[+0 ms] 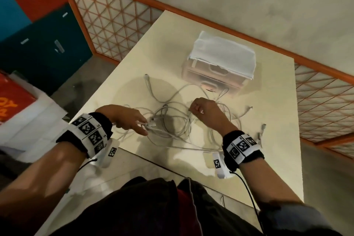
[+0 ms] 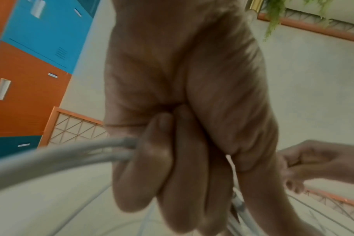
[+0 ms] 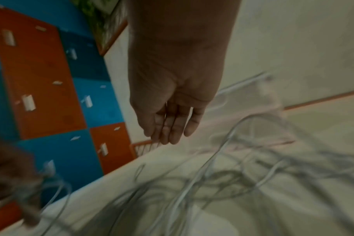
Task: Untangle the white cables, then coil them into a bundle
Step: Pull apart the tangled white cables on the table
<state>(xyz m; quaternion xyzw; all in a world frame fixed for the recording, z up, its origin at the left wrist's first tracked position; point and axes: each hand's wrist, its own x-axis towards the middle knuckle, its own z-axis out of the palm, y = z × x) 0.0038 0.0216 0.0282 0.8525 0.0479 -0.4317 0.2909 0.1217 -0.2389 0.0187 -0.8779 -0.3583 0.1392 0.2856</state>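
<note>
White cables lie in a loose tangle mid-table, between my hands. They look thin, light and limp; I judge they'll snag at crossings, so take them near the plug ends. My left hand curls round a few strands by the connectors. My right hand hovers over the tangle, fingers relaxed, nothing held. Cream table, covered box behind, lattice fence, coloured lockers.

Head view looks down; 2 close wrist views share the table.
</note>
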